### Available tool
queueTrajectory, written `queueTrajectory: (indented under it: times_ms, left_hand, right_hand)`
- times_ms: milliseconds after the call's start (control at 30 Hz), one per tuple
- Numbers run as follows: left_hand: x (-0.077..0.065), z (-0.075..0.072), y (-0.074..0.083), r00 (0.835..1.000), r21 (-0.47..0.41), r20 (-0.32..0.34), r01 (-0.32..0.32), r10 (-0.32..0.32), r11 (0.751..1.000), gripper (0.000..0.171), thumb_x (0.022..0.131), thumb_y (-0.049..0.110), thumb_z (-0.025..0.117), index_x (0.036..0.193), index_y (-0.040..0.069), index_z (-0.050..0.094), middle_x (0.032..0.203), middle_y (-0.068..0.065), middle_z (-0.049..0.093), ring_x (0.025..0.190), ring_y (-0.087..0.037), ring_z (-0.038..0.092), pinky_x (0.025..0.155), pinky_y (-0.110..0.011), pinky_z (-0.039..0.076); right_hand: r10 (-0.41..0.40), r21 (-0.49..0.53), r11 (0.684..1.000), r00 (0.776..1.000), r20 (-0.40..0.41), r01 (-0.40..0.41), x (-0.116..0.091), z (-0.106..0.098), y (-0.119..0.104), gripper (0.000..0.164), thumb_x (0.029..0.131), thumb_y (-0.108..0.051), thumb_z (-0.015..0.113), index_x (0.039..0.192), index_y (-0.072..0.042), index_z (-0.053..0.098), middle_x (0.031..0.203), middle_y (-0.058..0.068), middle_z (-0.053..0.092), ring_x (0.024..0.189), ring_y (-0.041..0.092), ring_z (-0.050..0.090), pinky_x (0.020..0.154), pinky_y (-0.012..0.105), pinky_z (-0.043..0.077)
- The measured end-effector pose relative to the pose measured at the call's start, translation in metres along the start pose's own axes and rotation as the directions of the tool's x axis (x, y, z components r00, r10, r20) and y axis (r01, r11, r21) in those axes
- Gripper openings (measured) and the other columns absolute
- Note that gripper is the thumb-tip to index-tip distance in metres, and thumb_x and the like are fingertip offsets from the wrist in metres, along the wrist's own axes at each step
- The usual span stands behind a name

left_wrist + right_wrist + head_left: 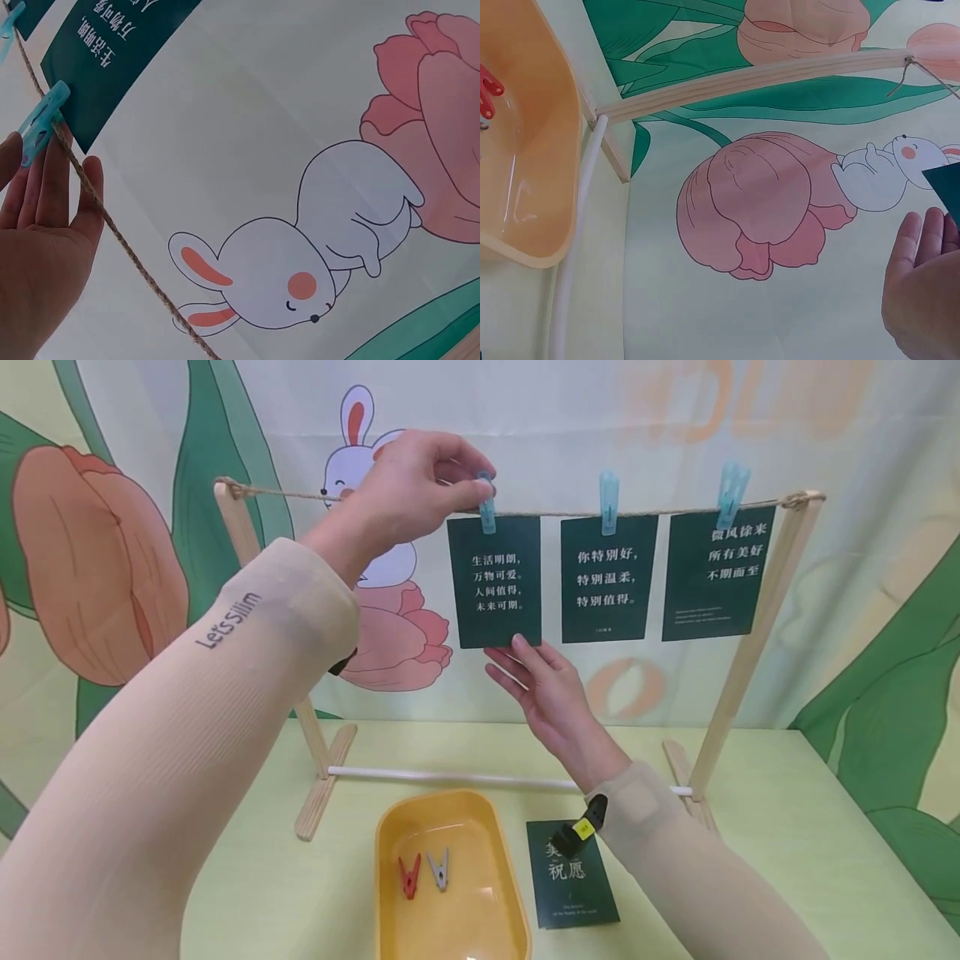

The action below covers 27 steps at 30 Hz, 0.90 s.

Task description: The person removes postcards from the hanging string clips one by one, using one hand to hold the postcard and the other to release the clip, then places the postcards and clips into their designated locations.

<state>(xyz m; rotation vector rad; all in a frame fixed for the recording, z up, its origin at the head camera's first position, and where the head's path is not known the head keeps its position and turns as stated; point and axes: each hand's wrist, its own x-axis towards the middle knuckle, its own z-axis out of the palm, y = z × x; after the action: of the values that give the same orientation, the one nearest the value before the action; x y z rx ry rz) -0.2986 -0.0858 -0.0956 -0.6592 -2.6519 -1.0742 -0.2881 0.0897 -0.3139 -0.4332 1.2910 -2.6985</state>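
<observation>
A dark green card [495,593] with white writing hangs from a twine line [551,514]. At its top edge, my left hand [416,481] pinches a light blue clothespin [487,514] between thumb and fingers; the left wrist view shows the same clothespin [45,120] over the twine and card corner. Below, my right hand [551,693] holds the card's lower edge, thumb in front and fingers behind. In the right wrist view, that hand [926,292] is partly cut off beside the card's corner [949,187].
Two more green cards [607,581] hang to the right, under blue clothespins [609,497]. Wooden posts [757,643] hold the line, joined by a white rod [465,778]. A yellow tray [468,935] contains red [409,877] and grey [439,870] clothespins. Another card [573,893] lies beside it.
</observation>
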Motion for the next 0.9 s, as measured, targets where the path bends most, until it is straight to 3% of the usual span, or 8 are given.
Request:
queueTrajectory:
  times_ms: [333, 600, 900]
  left_hand:
    - [0.0006, 0.0029, -0.0022, 0.999, -0.107, -0.036, -0.035, 0.031, 0.994, 0.018, 0.093, 0.025, 0.062, 0.11, 0.02, 0.061, 0.099, 0.005, 0.063, 0.095, -0.008, 0.057, 0.09, -0.025, 0.037]
    - [0.0003, 0.0044, -0.0015, 0.995, -0.12, -0.093, -0.054, 0.043, 0.991, 0.015, 0.092, 0.023, 0.062, 0.107, 0.02, 0.063, 0.098, 0.006, 0.064, 0.097, -0.006, 0.058, 0.093, -0.024, 0.035]
    - [-0.0015, 0.0014, 0.0033, 0.992, -0.149, -0.112, -0.08, 0.064, 0.986, 0.015, 0.092, 0.024, 0.063, 0.107, 0.02, 0.064, 0.098, 0.006, 0.064, 0.1, -0.008, 0.052, 0.088, -0.026, 0.037]
  right_hand:
    - [-0.025, -0.009, 1.0, 1.0, 0.002, 0.025, -0.0013, 0.0004, -0.0014, 0.03, 0.091, -0.019, 0.062, 0.119, -0.006, 0.057, 0.118, 0.015, 0.057, 0.113, 0.03, 0.051, 0.092, 0.042, 0.041]
    - [-0.02, -0.018, 1.0, 1.0, 0.004, 0.02, -0.0029, 0.0003, -0.0018, 0.028, 0.09, -0.019, 0.064, 0.115, -0.005, 0.058, 0.117, 0.015, 0.057, 0.112, 0.031, 0.052, 0.092, 0.042, 0.041]
    - [-0.026, -0.036, 0.999, 1.0, 0.006, 0.026, -0.0065, -0.0013, -0.0027, 0.025, 0.091, -0.018, 0.063, 0.112, -0.005, 0.06, 0.116, 0.015, 0.058, 0.113, 0.032, 0.052, 0.092, 0.042, 0.041]
